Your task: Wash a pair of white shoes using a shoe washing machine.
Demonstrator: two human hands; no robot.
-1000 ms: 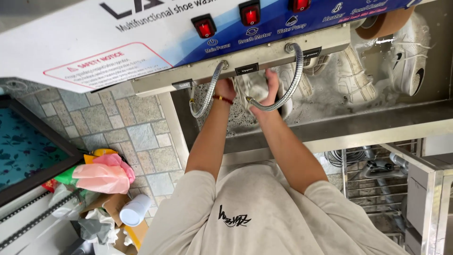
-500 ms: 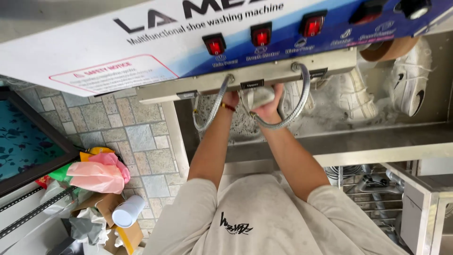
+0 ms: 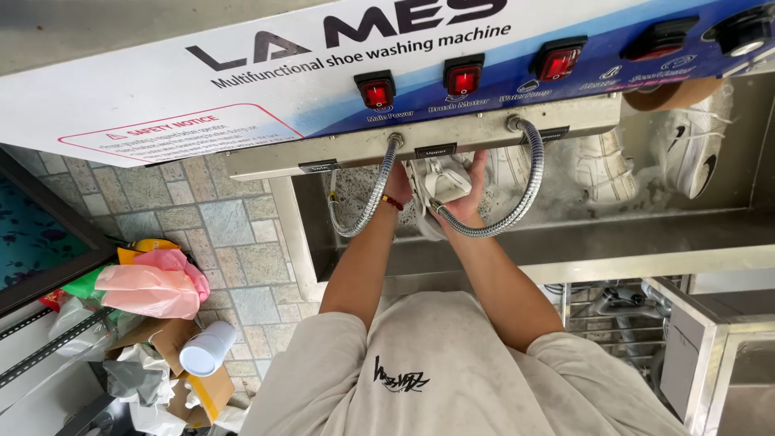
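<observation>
Both hands, the left hand (image 3: 397,187) and the right hand (image 3: 467,196), grip a white shoe (image 3: 440,179) with closed fingers under the panel (image 3: 339,81), over the soapy trough (image 3: 565,234), so washing seems midway.

Bright even daylight, sharp focus, shaded basin.

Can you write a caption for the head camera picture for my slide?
Both hands, left hand and right hand, hold a white shoe in a soapy metal basin.
</observation>
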